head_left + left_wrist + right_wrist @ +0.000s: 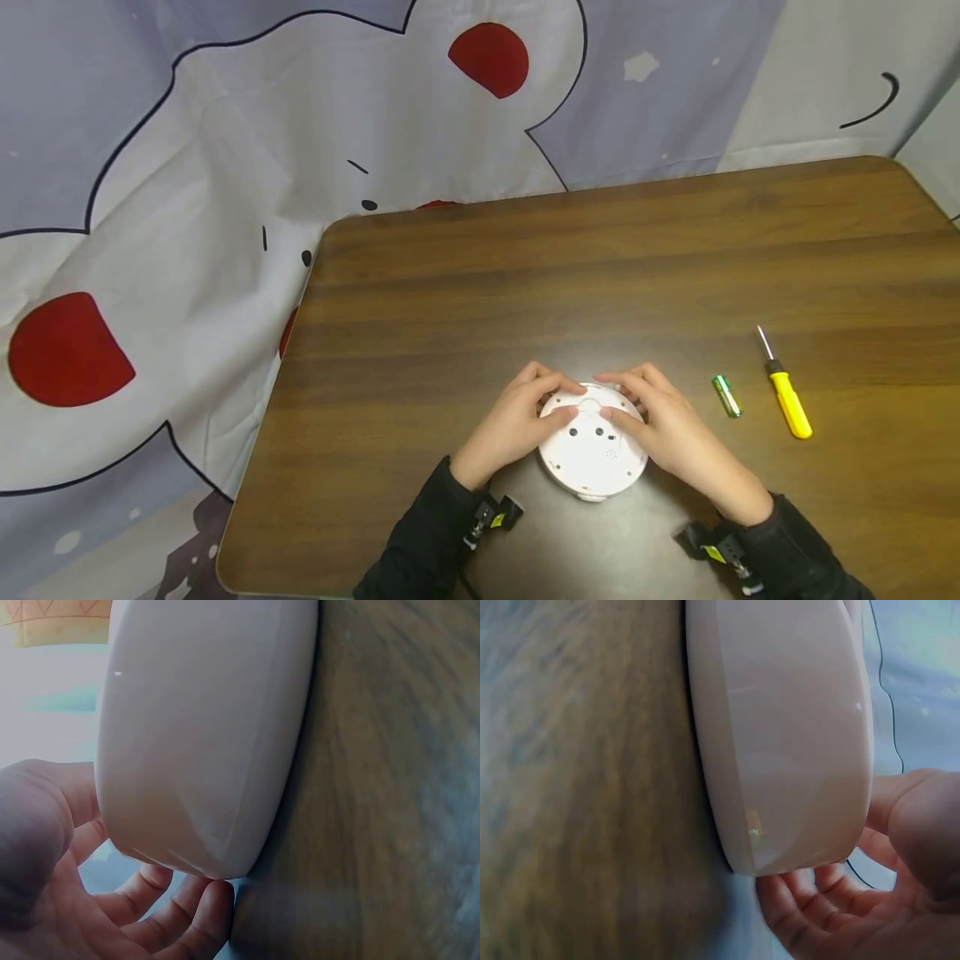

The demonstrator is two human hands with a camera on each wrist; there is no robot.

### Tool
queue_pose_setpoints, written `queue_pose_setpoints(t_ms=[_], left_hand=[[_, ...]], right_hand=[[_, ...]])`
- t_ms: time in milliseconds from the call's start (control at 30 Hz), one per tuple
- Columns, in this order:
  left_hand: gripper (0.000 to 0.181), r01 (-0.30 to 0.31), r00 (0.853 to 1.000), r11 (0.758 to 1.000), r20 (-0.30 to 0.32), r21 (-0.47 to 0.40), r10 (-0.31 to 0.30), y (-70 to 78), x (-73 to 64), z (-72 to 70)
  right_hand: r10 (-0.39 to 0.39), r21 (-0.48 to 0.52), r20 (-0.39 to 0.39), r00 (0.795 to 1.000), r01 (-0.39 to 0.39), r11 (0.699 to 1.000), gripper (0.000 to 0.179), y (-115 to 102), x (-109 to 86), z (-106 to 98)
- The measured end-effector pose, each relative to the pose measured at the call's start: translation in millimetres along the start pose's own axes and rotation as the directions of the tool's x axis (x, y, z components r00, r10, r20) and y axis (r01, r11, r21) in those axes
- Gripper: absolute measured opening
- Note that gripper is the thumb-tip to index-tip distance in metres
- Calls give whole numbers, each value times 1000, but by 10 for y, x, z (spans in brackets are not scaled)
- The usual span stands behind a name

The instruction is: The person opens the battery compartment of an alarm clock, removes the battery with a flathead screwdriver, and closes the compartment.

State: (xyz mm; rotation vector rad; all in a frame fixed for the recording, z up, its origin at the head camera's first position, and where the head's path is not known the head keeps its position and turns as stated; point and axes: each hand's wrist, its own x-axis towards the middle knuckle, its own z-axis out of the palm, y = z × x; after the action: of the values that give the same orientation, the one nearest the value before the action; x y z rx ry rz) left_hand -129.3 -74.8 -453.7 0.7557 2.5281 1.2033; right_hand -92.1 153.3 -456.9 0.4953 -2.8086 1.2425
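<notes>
A white round plastic device lies on the table, its flat face up, with small dark holes and a patch of tiny perforations. My left hand grips its far left edge, thumb on the face and fingers round the side. On the far right edge my right hand holds it the same way. In the left wrist view the smooth side wall stands close to the wood, fingertips at its far end. The right wrist view shows the opposite side wall, with fingers curled behind it.
To the right of the device lies a green battery. Beyond it is a screwdriver with a yellow handle, its tip pointing away. A patterned cloth hangs along the back and left of the brown wooden table.
</notes>
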Motion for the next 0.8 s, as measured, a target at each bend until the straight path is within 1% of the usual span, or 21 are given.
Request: queue_pose_setpoints(t_ms=[133, 233, 400, 533, 600, 667, 733, 800], left_hand=[[23, -9, 1000, 1000, 17, -4, 9, -15, 6, -7], [25, 0, 1000, 1000, 29, -19, 0, -23, 3, -10], [27, 26, 999, 999, 27, -36, -25, -17, -4, -9], [27, 5, 999, 999, 38, -37, -3, -29, -1, -29], [28, -23, 997, 999, 68, -47, 26, -59, -2, -59], [32, -48, 991, 997, 120, -58, 54, -99, -9, -107], [38, -74, 978, 994, 190, -74, 87, -150, -16, -167], [46, -87, 958, 991, 265, -105, 112, -192, -24, -238]], right_hand=[[59, 7, 47, 997, -59, 998, 36, 25, -6, 9], [90, 19, 76, 993, -92, 996, 38, 40, 1, 24], [105, 34, 82, 991, -108, 994, 40, 44, 26, 32], [99, 27, 71, 993, -101, 994, 39, 36, 32, 18], [89, 29, 76, 993, -92, 995, 36, 33, 27, 0], [80, 28, 86, 993, -82, 996, 33, 33, 12, -28], [59, 28, 98, 993, -62, 998, 32, 37, -11, -72], [33, 39, 115, 993, -38, 999, 33, 46, -42, -130]])
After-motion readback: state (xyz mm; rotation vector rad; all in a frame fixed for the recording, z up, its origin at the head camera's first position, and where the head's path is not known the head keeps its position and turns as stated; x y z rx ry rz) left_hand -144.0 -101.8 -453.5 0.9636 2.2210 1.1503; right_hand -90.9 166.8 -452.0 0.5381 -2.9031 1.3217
